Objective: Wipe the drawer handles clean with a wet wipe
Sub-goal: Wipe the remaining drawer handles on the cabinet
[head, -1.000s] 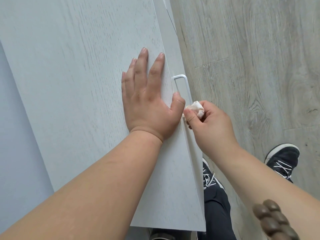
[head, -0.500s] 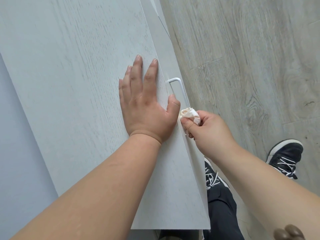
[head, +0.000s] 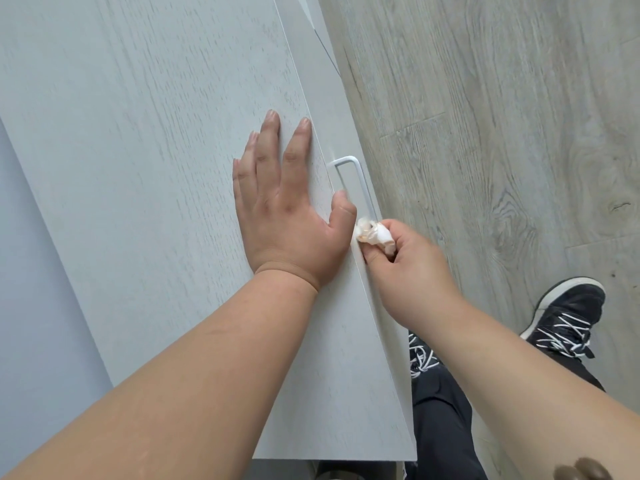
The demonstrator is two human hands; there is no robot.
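Note:
A white metal drawer handle (head: 360, 178) juts from the front of a pale grey cabinet (head: 156, 133). My left hand (head: 287, 206) lies flat on the cabinet top, fingers straight, thumb at the front edge beside the handle. My right hand (head: 412, 271) pinches a crumpled white wet wipe (head: 375, 233) and holds it against the near end of the handle. That end of the handle is hidden by the wipe and my fingers.
Grey wood-look floor (head: 502, 133) runs along the cabinet's right side. My black shoes with white laces (head: 568, 313) and dark trousers (head: 440, 410) stand close to the cabinet front. A pale wall (head: 31, 306) borders the cabinet on the left.
The wipe in my right hand has slid slightly nearer along the handle toward its near end. My left hand stays flat on the cabinet top. The camera view shifted a little.

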